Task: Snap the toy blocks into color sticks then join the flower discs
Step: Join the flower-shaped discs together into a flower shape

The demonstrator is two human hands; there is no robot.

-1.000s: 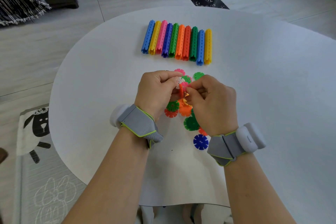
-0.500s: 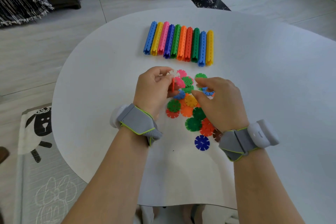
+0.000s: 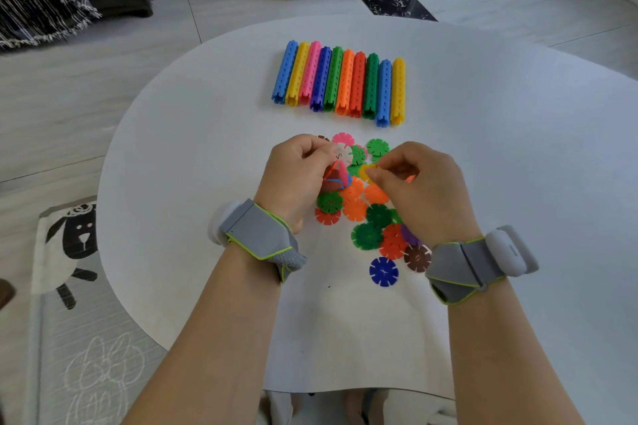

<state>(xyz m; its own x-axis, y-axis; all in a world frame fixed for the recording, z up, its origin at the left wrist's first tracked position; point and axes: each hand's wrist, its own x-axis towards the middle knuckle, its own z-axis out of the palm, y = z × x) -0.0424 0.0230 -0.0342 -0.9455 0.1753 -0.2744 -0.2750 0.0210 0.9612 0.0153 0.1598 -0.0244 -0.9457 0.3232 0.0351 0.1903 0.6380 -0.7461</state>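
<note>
— White table [image 3: 518, 148], ten color sticks [image 3: 340, 81] lined up at twelve o'clock, loose flower discs [image 3: 366, 235] heaped at centre.
— And the hands?
— Left hand [image 3: 297, 176] curls round a joined cluster [image 3: 336, 179]. Right hand [image 3: 424, 190], at its three o'clock, pinches a yellow disc [image 3: 366, 172].

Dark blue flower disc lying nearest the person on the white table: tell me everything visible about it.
The dark blue flower-shaped plastic disc is flat and round, with a notched, petal-like rim and slits pointing toward its centre. It looks like hard plastic, unjoined. It lies flat on the round white table, at the near edge of the loose pile, left of a brown flower disc. The left hand and right hand are away from it.
</note>
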